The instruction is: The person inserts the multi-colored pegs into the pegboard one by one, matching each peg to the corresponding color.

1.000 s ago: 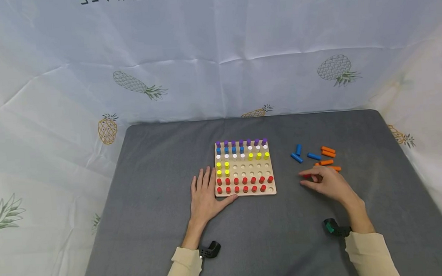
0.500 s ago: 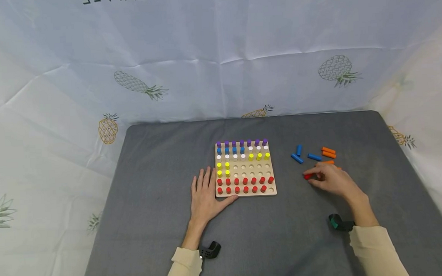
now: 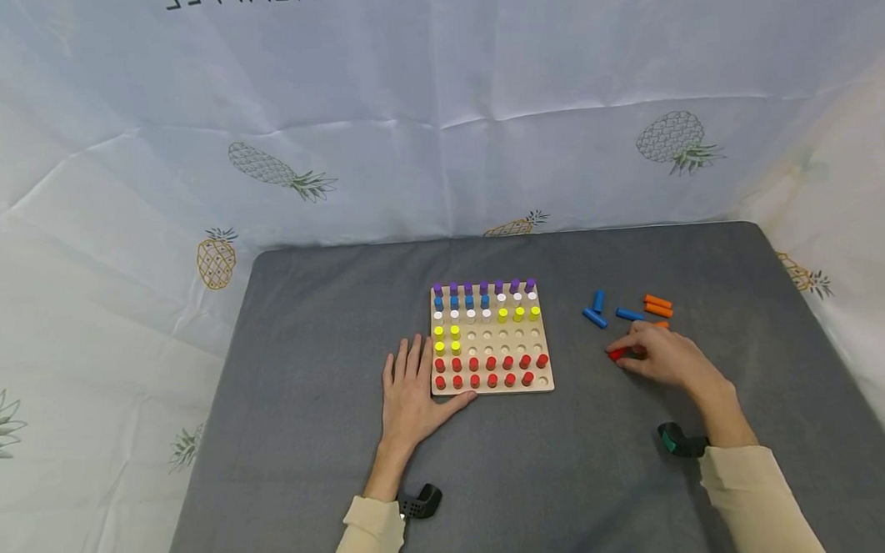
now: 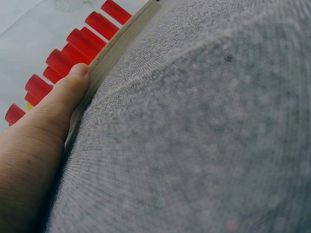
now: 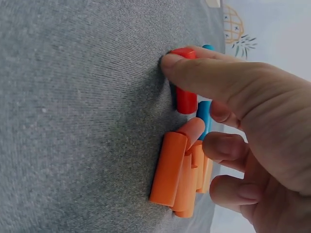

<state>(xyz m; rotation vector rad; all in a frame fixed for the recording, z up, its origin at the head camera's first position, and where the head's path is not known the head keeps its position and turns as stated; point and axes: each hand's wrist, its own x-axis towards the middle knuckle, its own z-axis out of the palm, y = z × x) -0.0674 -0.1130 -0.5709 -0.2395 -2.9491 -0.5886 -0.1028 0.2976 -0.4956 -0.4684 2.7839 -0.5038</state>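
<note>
A wooden pegboard [image 3: 502,340] lies mid-table with rows of purple, blue, white, yellow and red pegs standing in it; several holes in its middle rows and one at the near right corner hold no peg. My left hand [image 3: 413,395] lies flat at the board's left side, fingers straight, with the thumb [image 4: 73,90] along the near edge by the red pegs [image 4: 80,43]. Right of the board, my right hand [image 3: 668,356] pinches a red peg [image 5: 186,92] between thumb and index finger, low over the cloth. Its other fingers curl loosely beside the orange pegs [image 5: 169,167].
Blue pegs [image 3: 595,317] lie loose between the board and my right hand's far side. More orange pegs [image 3: 658,304] lie behind that hand, which hides some of them. Grey cloth [image 3: 324,316] covers the table, and a white pineapple-print curtain [image 3: 445,176] rises along its back edge.
My right hand has shifted slightly right and away from me, and the red peg now shows between its fingertips. The left hand and the board have stayed in place.
</note>
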